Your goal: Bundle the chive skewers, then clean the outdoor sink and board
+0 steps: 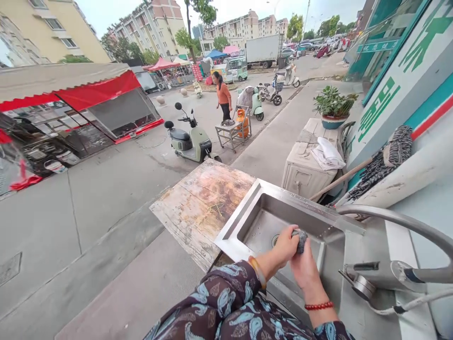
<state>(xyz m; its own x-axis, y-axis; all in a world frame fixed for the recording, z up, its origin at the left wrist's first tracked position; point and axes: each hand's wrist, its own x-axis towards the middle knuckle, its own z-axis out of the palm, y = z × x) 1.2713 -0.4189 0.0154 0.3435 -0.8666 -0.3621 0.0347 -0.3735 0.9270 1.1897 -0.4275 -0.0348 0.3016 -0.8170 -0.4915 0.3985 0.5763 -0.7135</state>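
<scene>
Over the stainless steel sink (244, 226), both my hands are closed around a dark grey, rough-textured lump that looks like a steel wool scrubber (301, 240). My left hand (285, 246), with an amber-coloured bangle at its wrist, grips it from the left. On the other side my right hand (305, 270), wearing a red bead bracelet, presses against it. Fingers cover part of the scrubber. The drain (275, 240) shows just left of my hands. Water drops dot the sink's metal rim.
A curved faucet (399, 217) reaches in from the right, with its lever (361, 285) below. Beyond the sink lies a worn wooden board (184, 212) with a greenish strand on it. A mop (382, 165) leans by the wall. A scooter (193, 139) and a person (223, 97) are farther off.
</scene>
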